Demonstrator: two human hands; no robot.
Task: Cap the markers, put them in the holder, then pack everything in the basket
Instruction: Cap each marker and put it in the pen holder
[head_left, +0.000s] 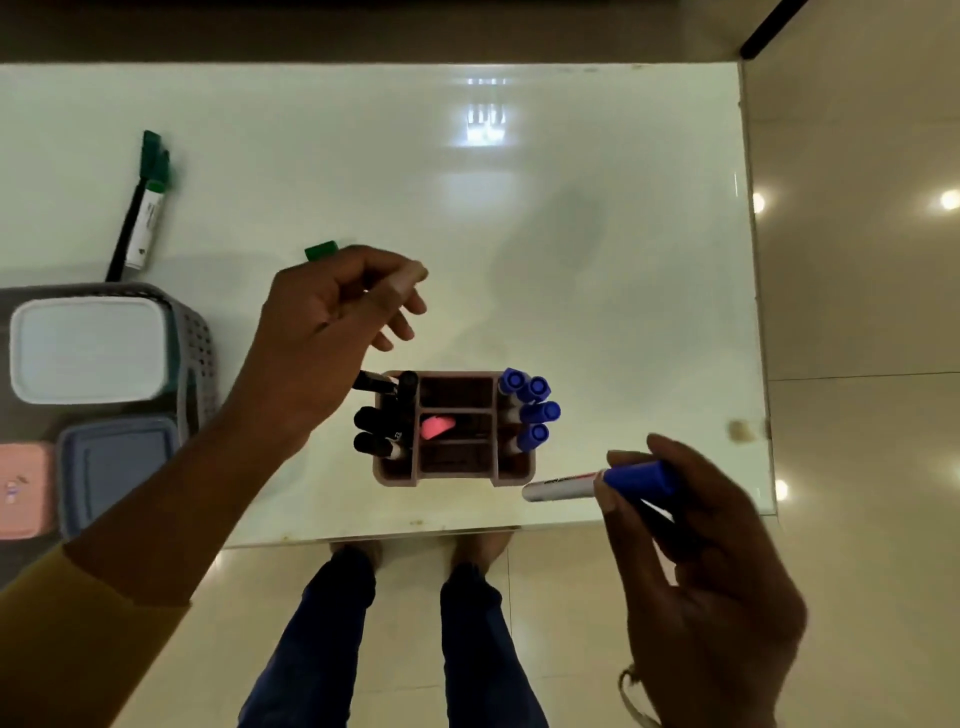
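A pink-brown holder (453, 477) stands near the table's front edge. Several black-capped markers (382, 428) fill its left compartment and several blue-capped markers (531, 406) its right one. A pink eraser (437, 427) lies in the middle. My right hand (706, 561) grips a blue-capped marker (638, 480) just right of the holder, white barrel pointing left. My left hand (332, 327) hovers above the holder's left side, fingers loosely curled, nothing seen in it. Beyond it lies a loose green cap (321, 251).
A grey basket (200, 338) at the left holds a white-lidded box (88, 348), a blue-lidded box (119, 467) and a pink one (21, 488). Green markers (149, 208) lie at the far left. The white table (597, 234) ends just before my legs.
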